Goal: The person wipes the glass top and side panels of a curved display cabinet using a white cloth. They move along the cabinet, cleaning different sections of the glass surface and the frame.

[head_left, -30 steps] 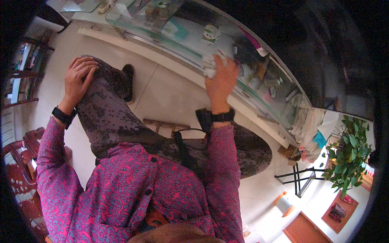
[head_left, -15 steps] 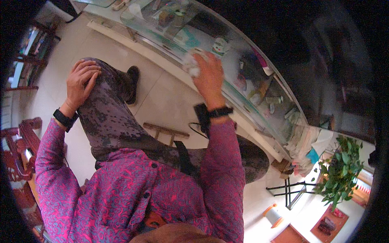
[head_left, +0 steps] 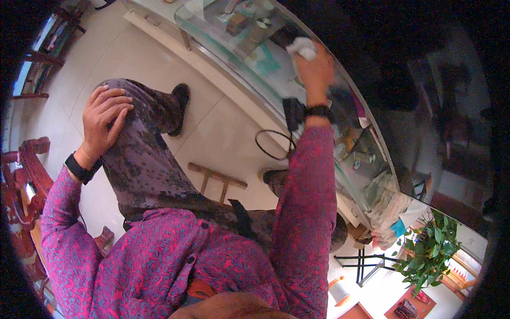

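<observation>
On the left I see my left hand (head_left: 105, 123) lying open, fingers spread flat on the raised knee (head_left: 125, 101). To the right, my right hand (head_left: 315, 69) is closed around one white cloth (head_left: 303, 48), pressed on the single glass tabletop (head_left: 276, 69) (one black band on each wrist, two in all).

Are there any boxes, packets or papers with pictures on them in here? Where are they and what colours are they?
Teal flat packet or paper: under the glass tabletop, left of the right hand holding a white cloth.
Pink flat sheet or packet: under the glass, right of that hand's wrist.
No screens or signs are clear enough to tell.
</observation>
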The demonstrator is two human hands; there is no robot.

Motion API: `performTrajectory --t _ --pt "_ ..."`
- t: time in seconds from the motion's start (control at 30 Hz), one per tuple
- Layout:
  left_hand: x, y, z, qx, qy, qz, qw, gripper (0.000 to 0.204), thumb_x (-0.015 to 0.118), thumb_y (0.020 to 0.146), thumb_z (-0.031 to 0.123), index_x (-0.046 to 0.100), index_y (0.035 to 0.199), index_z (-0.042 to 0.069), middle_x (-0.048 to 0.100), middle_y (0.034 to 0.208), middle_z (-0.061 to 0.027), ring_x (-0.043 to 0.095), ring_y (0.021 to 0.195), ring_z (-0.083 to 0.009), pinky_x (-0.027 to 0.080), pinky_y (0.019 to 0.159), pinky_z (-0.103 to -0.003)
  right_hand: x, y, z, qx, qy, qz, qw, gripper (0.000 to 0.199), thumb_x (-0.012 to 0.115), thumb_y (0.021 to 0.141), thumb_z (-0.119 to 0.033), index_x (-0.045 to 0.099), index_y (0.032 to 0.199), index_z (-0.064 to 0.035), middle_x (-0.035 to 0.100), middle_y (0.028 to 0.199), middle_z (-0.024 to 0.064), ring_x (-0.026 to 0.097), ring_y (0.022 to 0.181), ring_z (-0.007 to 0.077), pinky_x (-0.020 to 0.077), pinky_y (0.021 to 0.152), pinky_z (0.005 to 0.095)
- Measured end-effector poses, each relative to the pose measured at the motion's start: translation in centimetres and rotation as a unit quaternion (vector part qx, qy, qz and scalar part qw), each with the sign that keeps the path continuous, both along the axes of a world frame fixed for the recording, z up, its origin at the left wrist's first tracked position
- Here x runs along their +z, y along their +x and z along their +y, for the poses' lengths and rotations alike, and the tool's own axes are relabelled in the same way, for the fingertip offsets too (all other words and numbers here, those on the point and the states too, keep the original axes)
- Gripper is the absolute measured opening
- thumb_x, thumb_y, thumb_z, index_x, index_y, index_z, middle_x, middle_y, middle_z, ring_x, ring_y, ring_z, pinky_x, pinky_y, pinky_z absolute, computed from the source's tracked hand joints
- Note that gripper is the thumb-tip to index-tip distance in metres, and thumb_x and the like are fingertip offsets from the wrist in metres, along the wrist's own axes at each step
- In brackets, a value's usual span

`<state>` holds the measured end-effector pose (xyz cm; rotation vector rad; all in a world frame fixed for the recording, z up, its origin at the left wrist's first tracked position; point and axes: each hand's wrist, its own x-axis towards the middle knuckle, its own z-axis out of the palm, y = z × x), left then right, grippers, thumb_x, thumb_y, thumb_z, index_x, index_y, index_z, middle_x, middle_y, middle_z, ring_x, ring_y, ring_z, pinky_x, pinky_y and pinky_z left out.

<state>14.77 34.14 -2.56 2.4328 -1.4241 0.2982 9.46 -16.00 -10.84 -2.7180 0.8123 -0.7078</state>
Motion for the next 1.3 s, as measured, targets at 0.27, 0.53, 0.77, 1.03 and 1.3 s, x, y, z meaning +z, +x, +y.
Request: performTrajectory --t 0.27,0.53,0.77,1.03,1.3 --pt "0.4 0.0 -0.1 0.001 -0.016 0.008 1.0 0.011 0.065 0.09 0.007 0.074 0.094 0.004 0.075 0.105 -0.0093 0.067 0.113 -0.0292 0.042 0.111 -0.048 0.5 2.4 2.7 0.071 0.0 0.022 0.997 0.069 0.084 0.072 -0.043 0.065 0.135 -0.0243 0.068 0.125 0.0175 0.062 0.119 0.0378 0.0524 0.097 0.0494" --pt "0.1 -0.2 0.8 0.002 -0.018 0.018 1.0 0.011 0.064 0.09 0.006 0.074 0.094 0.004 0.075 0.105 -0.0092 0.067 0.113 -0.029 0.042 0.111 -0.048 4.0 -15.4 -1.4 -0.02 0.019 0.175 0.984 0.067 0.083 0.076 -0.029 0.063 0.138 -0.0174 0.065 0.129 0.0196 0.061 0.119 0.0366 0.0505 0.1 0.0444" --pt "-0.1 0.1 0.8 -0.011 -0.026 0.0 1.0 0.009 0.066 0.089 0.007 0.074 0.093 0.005 0.075 0.104 -0.0072 0.067 0.112 -0.0271 0.044 0.109 -0.047 1.8 -14.7 7.0 0.094 -0.055 0.112 0.988 0.078 0.087 0.066 -0.019 0.06 0.139 -0.0242 0.055 0.139 0.0175 0.053 0.124 0.0422 0.0487 0.101 0.0522" --pt "0.3 0.0 0.8 -0.006 -0.027 -0.004 1.0 0.009 0.065 0.09 0.009 0.074 0.092 0.006 0.075 0.104 -0.0062 0.067 0.112 -0.0249 0.043 0.11 -0.046 1.2 -0.6 15.6 0.189 -0.03 0.048 0.98 0.067 0.084 0.067 -0.011 0.065 0.131 -0.0228 0.055 0.133 0.0143 0.055 0.118 0.0395 0.0508 0.096 0.0486" --pt "0.2 0.0 0.8 -0.01 -0.041 -0.003 0.999 0.01 0.065 0.091 0.011 0.074 0.092 0.006 0.075 0.104 -0.0057 0.067 0.111 -0.0246 0.043 0.111 -0.045 1.5 -5.4 13.3 0.198 -0.057 0.107 0.973 0.071 0.082 0.069 -0.013 0.062 0.135 -0.0276 0.054 0.139 0.0133 0.053 0.125 0.0374 0.0504 0.1 0.0473"
